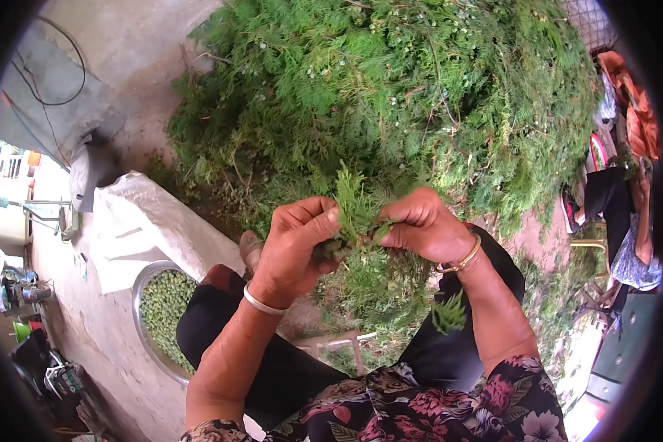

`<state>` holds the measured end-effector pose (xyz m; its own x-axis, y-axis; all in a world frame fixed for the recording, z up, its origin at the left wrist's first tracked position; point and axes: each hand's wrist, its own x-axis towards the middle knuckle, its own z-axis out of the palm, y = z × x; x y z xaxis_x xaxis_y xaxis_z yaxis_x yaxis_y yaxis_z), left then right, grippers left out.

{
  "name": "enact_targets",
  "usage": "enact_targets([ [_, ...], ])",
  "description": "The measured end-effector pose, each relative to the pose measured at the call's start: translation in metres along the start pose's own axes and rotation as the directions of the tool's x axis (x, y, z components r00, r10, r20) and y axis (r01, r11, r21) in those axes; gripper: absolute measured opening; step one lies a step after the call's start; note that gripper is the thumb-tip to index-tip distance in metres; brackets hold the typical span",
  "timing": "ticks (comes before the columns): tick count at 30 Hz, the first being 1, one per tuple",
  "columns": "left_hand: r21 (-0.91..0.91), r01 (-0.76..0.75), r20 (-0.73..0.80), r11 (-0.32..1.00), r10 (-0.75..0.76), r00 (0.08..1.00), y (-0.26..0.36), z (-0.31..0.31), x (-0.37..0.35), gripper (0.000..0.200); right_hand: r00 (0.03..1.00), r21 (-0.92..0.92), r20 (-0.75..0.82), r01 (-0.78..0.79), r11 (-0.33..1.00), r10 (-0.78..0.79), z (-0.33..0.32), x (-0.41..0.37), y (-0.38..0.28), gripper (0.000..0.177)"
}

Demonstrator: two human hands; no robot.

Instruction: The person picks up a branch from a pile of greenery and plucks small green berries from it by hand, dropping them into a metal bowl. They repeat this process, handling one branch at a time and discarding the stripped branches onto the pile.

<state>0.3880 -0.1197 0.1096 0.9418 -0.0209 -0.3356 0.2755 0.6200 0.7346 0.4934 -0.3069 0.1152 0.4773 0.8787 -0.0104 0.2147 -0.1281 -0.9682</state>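
Grip: left hand (pixel 299 247) is pinching a leafy green sprig (pixel 355 210), thumb and fingers closed; right hand (pixel 426 225) is pinching at the sprig's other side, fingertips closed. Sprig is sitting between both hands. Big pile of green branches (pixel 390 96) is lying beyond the grip. Metal basin (pixel 137 295) of small green cones (pixel 171 309) is standing left of the grip, white sack (pixel 158 221) lying just beside basin.

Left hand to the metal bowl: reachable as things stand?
Probably yes. The bowl is uncovered beside the left knee, seemingly close; but the left hand grips a sprig, so it isn't free.
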Motion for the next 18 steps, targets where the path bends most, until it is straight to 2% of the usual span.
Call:
enact_targets([
  [1, -0.015, 0.001, -0.03, 1.0, -0.001, 1.0, -0.001, -0.002, 0.0, 0.019, 0.999, 0.045, -0.051, 0.014, 0.999, -0.012, 0.001, 0.0, 0.001, 0.012],
  [5, -0.134, -0.028, -0.002, 0.991, 0.028, 1.0, -0.004, -0.005, 0.002, 0.015, 0.999, 0.033, -0.038, 0.032, 0.999, -0.03, 0.002, 0.002, 0.001, 0.012],
  [7, -0.118, 0.014, -0.101, 0.993, -0.026, 0.995, 0.0, -0.004, 0.002, 0.011, 0.996, -0.018, -0.077, 0.053, 0.998, -0.055, 0.003, 0.002, -0.001, 0.013],
  [8, -0.119, 0.013, -0.102, 0.993, -0.026, 0.994, 0.005, -0.003, 0.002, 0.011, 0.996, -0.017, -0.075, 0.053, 0.998, -0.054, 0.003, 0.003, -0.002, 0.013],
  [10, 0.0, -0.037, -0.255, 0.999, 0.035, 0.966, 0.017, 0.0, 0.0, 0.012, 0.996, -0.087, -0.077, -0.059, 0.994, 0.052, 0.002, 0.003, -0.003, 0.018],
  [11, 0.0, -0.037, -0.257, 0.999, 0.036, 0.966, 0.019, 0.0, 0.0, 0.012, 0.996, -0.087, -0.075, -0.059, 0.994, 0.052, 0.003, 0.005, -0.002, 0.018],
  [13, 0.027, -0.132, -0.285, 0.991, 0.134, 0.949, 0.021, 0.0, 0.0, 0.012, 0.988, -0.012, -0.144, -0.052, 0.999, 0.05, 0.011, 0.01, 0.002, 0.023],
  [14, 0.053, -0.165, -0.371, 0.985, 0.173, 0.912, 0.019, 0.001, 0.003, 0.012, 0.988, -0.012, -0.145, -0.052, 0.999, 0.05, 0.016, 0.014, 0.003, 0.023],
  [15, 0.053, -0.164, -0.368, 0.985, 0.172, 0.914, 0.018, 0.001, 0.005, 0.012, 0.983, -0.017, -0.182, -0.035, 0.999, 0.031, 0.021, 0.017, 0.004, 0.024],
  [17, 0.206, -0.266, -0.507, 0.942, 0.336, 0.794, 0.021, -0.006, 0.008, 0.013, 0.975, -0.022, -0.223, -0.016, 1.0, 0.011, 0.021, 0.016, 0.004, 0.024],
  [18, 0.284, -0.381, -0.482, 0.88, 0.474, 0.737, 0.026, -0.033, 0.014, 0.016, 0.954, -0.028, -0.297, -0.038, 0.999, 0.028, 0.017, 0.013, 0.003, 0.025],
])
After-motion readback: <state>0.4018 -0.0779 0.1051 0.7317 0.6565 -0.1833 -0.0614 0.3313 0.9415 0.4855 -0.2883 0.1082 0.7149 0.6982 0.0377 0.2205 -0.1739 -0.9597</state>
